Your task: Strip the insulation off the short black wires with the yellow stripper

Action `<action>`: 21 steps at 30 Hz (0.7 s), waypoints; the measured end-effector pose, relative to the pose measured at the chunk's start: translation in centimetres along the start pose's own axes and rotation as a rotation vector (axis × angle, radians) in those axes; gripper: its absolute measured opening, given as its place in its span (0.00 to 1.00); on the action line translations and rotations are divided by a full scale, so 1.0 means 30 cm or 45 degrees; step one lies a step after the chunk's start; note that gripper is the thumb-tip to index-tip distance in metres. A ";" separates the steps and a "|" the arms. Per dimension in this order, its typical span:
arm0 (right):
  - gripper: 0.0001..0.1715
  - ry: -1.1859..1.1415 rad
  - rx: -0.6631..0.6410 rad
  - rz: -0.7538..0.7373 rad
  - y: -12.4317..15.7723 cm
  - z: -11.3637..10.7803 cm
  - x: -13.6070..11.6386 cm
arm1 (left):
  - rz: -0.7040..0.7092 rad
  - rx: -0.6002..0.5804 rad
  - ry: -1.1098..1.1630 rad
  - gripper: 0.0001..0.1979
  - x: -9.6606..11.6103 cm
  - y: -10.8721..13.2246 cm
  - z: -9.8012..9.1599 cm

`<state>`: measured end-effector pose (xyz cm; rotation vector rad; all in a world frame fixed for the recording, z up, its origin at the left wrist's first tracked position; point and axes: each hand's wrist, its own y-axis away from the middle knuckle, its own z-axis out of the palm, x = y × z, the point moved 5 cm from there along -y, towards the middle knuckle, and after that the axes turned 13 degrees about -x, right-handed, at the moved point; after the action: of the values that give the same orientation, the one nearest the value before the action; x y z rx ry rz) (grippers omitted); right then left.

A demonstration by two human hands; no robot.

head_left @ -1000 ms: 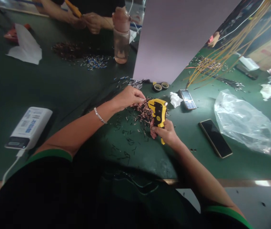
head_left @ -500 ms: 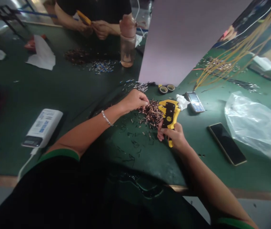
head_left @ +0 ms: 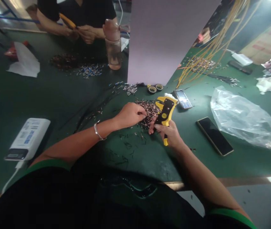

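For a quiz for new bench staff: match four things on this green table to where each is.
1 yellow-and-black hand stripping tool
2 white box-shaped power bank
3 black flat smartphone
4 translucent pink-lidded drinking bottle

a far side, near another person's hands
b gripped in right hand
c left end of green table
d beside clear plastic bag

Pairs: 1-b, 2-c, 3-d, 4-a

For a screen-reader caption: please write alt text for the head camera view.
A person's right hand grips a yellow and black wire stripper over a green table, while the left hand picks at a pile of short wire pieces. A smartphone, a clear plastic bag and a power bank lie nearby.
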<state>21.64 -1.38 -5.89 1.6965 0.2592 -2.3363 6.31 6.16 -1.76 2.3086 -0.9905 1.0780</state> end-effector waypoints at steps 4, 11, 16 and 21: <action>0.17 -0.015 0.034 -0.009 0.000 0.000 -0.001 | 0.031 -0.079 -0.021 0.11 0.018 0.005 0.027; 0.15 -0.101 -0.007 -0.074 0.000 0.007 0.001 | 0.024 -0.239 0.130 0.13 0.025 0.006 0.047; 0.13 -0.094 -0.020 -0.080 0.000 0.004 0.009 | 0.015 -0.190 0.111 0.13 0.023 0.008 0.040; 0.13 -0.082 0.006 -0.130 0.000 -0.007 0.021 | 0.050 -0.167 0.132 0.11 0.019 0.003 0.032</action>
<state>21.65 -1.37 -6.55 1.6426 0.3361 -2.4612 6.96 5.27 -1.90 2.1158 -1.0382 1.1020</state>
